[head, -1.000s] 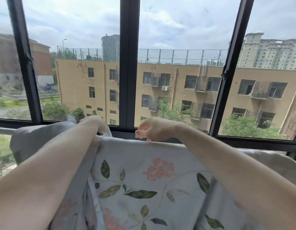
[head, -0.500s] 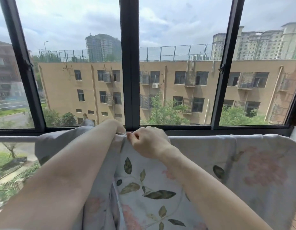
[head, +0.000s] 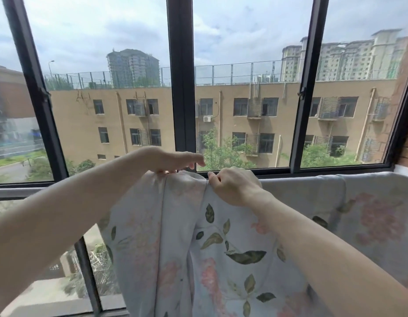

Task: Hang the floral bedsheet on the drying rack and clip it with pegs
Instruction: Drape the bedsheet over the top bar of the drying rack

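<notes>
the floral bedsheet (head: 232, 248) is draped over the drying rack rail (head: 13, 192), which runs across the middle of the frame just under the window frame (head: 181, 76), and it fills the lower centre and right of the picture, hanging down in loose folds. the left hand (head: 173, 160) sits at the top fold in the centre, fingers mostly straight and reaching right, with the tips underneath seeming to pinch the top edge, though i can't fully tell how tight. the right hand (head: 235, 186) is just beside it, a bit lower and right, fingers curled in and clamped on a gathered bit of the cloth's top edge. judging by how it sags and creases, this is thin, soft, floppy fabric, light in any one spot but probably draggy as a whole, so it'll likely slide off the smooth rail if the weight ends up uneven. best place to take hold looks like right along the top fold at the rail, working sideways to spread the bunched section at the left. no pegs visible anywhere in the frame, so the clipping isn't done.
</notes>
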